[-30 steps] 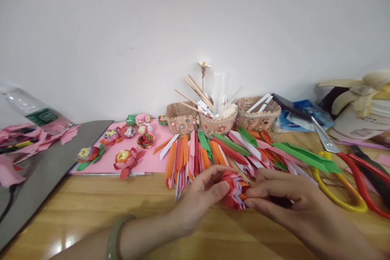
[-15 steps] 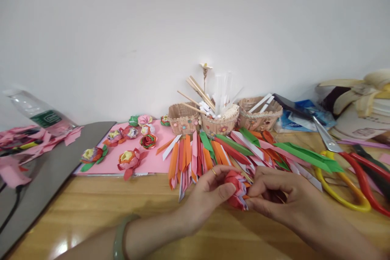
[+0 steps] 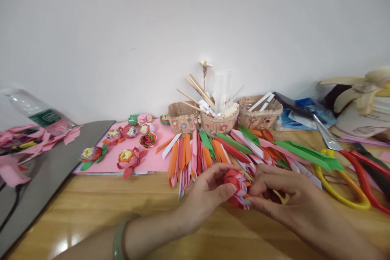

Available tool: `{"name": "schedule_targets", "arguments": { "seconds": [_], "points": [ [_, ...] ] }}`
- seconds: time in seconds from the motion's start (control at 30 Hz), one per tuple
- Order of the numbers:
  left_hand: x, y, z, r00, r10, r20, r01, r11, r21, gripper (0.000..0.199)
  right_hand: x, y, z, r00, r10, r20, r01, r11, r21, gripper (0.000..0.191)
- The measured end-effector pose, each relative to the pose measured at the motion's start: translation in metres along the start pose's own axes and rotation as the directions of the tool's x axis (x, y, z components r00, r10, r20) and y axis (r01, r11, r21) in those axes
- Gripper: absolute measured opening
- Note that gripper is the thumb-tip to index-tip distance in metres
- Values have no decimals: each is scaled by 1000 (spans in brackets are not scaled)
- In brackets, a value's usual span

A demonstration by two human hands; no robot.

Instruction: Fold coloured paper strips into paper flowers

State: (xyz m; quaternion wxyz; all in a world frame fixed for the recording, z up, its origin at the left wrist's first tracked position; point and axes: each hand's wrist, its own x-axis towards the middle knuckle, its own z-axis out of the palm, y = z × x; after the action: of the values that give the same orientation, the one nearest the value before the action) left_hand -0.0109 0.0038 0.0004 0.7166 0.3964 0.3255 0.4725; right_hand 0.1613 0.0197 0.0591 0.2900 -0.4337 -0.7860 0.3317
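Between my hands, above the front of the wooden table, is a folded paper flower [image 3: 236, 187] in red, pink, lilac and orange. My left hand [image 3: 210, 189] grips its left side, thumb across the front petals and fingers behind. From the right, my right hand [image 3: 277, 195] pinches the flower's edge between thumb and index finger, beside a bit of orange paper. The other right fingers are curled and partly hidden. Just behind both hands lies a fan of folded paper strips [image 3: 189, 154] in orange, pink, red, white and green.
Several finished paper flowers [image 3: 129, 158] sit on a pink sheet [image 3: 158, 162] at left. Three small baskets [image 3: 184, 118] stand against the wall, holding sticks and tubes. Yellow-handled scissors [image 3: 347, 201] and red-handled scissors [image 3: 362, 170] lie right. A plastic bottle [image 3: 42, 111] leans at far left.
My hands keep their hold on the paper flower; only slight finger movement shows at the right hand. The whole view has shifted a little.
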Motion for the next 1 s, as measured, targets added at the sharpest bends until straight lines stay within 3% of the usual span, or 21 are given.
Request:
{"name": "schedule_targets", "arguments": {
  "seconds": [0.23,0.6,0.7,0.83,0.93,1.0],
  "points": [
    [0,3,2,998,11,-63,-15,998,-60,33,-1,2,-2,987,-143,-73,142,990,-13,24],
    [0,0,-1,1000,-23,-10,23,1000,1,34,1,-1,2,1000,7,-9,-7,1000,13,19],
    [0,0,0,1000,-18,4,18,999,-27,32,1,1,2,999,-21,-33,21,1000,18,18],
    [0,2,3,999,-23,-45,18,993,-114,31,0,1,-7,986,-95,-139,96,995,6,15],
    [1,5,5,994,-43,-102,24,982,-185,36,-2,2,-12,942,-187,-280,173,982,-76,16],
    [1,6,7,992,-62,-112,35,974,-225,38,-4,4,-12,908,-289,-304,251,955,-157,13]
  ]
}}
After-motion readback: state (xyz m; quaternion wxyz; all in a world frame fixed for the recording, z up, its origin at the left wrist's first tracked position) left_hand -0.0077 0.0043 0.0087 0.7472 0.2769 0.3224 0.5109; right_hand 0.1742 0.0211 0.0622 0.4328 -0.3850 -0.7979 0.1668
